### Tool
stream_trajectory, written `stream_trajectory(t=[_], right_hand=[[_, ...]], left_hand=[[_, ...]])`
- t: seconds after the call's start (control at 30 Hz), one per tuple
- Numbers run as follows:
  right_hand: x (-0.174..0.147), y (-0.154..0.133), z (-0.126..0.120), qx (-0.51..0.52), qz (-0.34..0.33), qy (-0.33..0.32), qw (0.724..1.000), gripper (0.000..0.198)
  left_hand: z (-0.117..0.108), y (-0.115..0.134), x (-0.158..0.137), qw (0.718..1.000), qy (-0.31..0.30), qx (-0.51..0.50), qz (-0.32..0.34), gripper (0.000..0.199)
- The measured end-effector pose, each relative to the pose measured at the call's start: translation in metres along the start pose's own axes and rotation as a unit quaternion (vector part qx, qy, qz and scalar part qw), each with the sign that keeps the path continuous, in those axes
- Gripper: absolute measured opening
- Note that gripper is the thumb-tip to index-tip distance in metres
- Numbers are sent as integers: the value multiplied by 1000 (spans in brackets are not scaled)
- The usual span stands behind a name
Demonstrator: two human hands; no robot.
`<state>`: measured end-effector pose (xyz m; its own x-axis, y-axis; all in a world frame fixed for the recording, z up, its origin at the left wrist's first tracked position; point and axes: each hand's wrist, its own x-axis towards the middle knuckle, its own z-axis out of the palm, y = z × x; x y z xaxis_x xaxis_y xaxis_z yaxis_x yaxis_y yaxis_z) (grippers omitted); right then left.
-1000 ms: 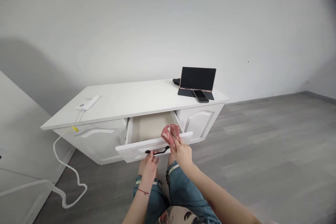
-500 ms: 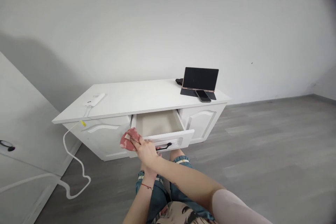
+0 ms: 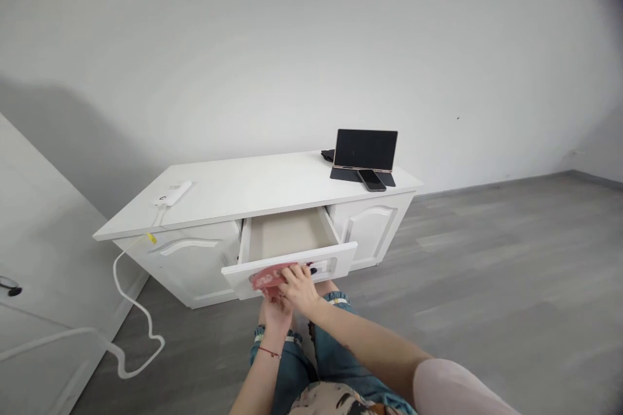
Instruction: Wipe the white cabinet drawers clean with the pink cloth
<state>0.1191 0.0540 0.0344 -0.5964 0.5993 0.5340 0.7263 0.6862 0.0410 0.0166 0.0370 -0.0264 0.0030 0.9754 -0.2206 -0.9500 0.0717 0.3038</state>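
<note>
A pink patterned cloth lies bunched against the front of a pulled-out white drawer. My right hand is closed on the cloth's right end, beside the dark drawer handle, which is mostly covered. Just below, my left hand has its fingers curled at the cloth's hanging lower part; some of those fingers are hidden. Inside the drawer, the pale bottom shows.
The drawer belongs to a white cabinet against the wall. On its top stand a tablet with a phone before it, and a white power strip. Its white cable loops down at left, near another white cabinet.
My right hand and the cloth have moved right and down, from the drawer front's left corner to its middle. My left hand now shows below the cloth. The view has shifted slightly.
</note>
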Motion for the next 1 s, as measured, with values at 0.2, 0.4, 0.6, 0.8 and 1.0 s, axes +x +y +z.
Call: stream_trajectory(t=[0.2, 0.4, 0.6, 0.8, 1.0], right_hand=[[-61, 74, -21, -64, 98, 135, 984, 7], [-72, 101, -55, -49, 161, 234, 958, 19], [-59, 99, -54, -22, 105, 189, 976, 37], [-89, 130, -36, -68, 80, 226, 968, 33], [-123, 136, -16, -76, 119, 266, 954, 20]], left_hand=[[12, -1, -8, 993, 105, 37, -32, 20], [17, -3, -7, 988, 143, 48, -18, 17], [16, -4, -7, 986, 159, 48, -14, 15], [24, -4, -13, 984, 170, 59, -12, 16], [32, -4, -16, 986, 157, 56, -17, 18]])
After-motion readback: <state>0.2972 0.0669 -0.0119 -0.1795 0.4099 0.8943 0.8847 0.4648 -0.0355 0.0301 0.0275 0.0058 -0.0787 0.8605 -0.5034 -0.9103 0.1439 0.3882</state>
